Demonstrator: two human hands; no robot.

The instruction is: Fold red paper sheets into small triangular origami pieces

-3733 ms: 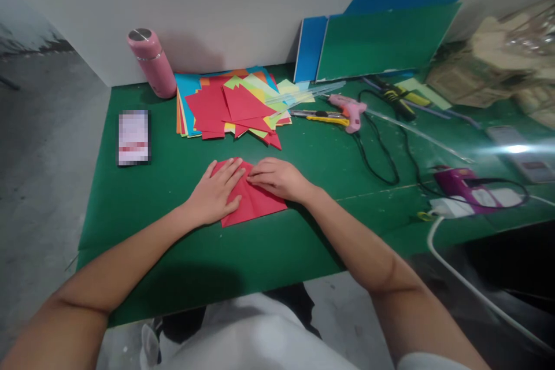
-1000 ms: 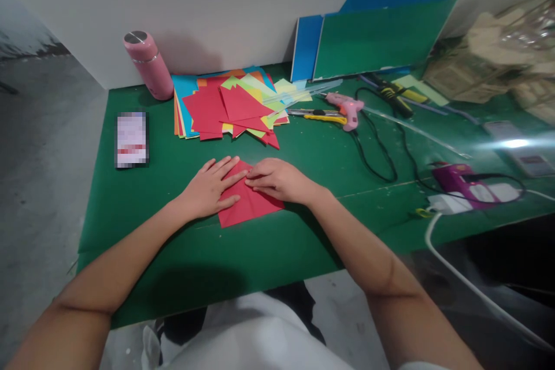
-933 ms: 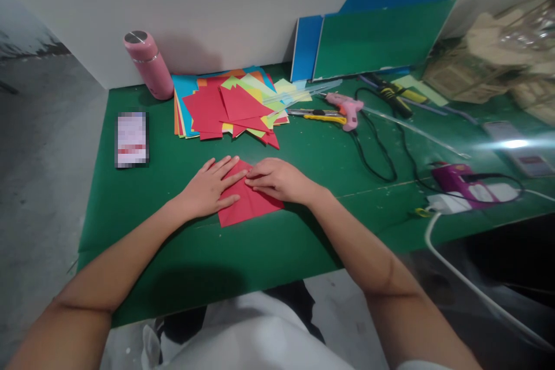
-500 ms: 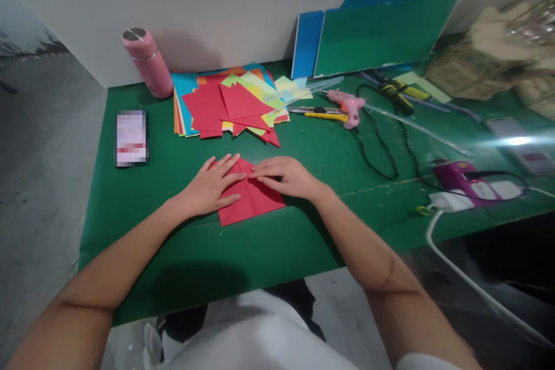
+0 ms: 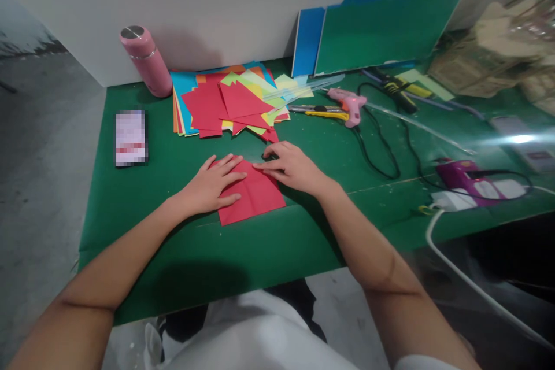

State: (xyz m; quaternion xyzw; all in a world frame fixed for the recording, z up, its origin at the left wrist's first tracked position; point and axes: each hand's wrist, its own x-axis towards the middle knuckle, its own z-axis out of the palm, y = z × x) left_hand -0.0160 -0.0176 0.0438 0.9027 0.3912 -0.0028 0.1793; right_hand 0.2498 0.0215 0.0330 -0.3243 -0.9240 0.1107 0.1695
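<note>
A folded sheet of red paper (image 5: 254,199) lies on the green tabletop in front of me, with a crease running down it. My left hand (image 5: 212,185) rests flat on its left side, fingers spread. At the paper's upper right edge is my right hand (image 5: 292,167), its fingers bent and its index finger and thumb close together on the edge. The thumb is partly hidden, so how firmly they grip does not show.
Behind the hands lies a stack of coloured paper (image 5: 206,107). A pink bottle (image 5: 147,63) and a phone (image 5: 130,137) are at the left. To the right are a cutter knife (image 5: 325,113), a pink glue gun (image 5: 350,105), its cord and a purple power strip (image 5: 462,179).
My right hand has slid up and right from the middle of the red paper to its upper right edge. My left hand stays in place.
</note>
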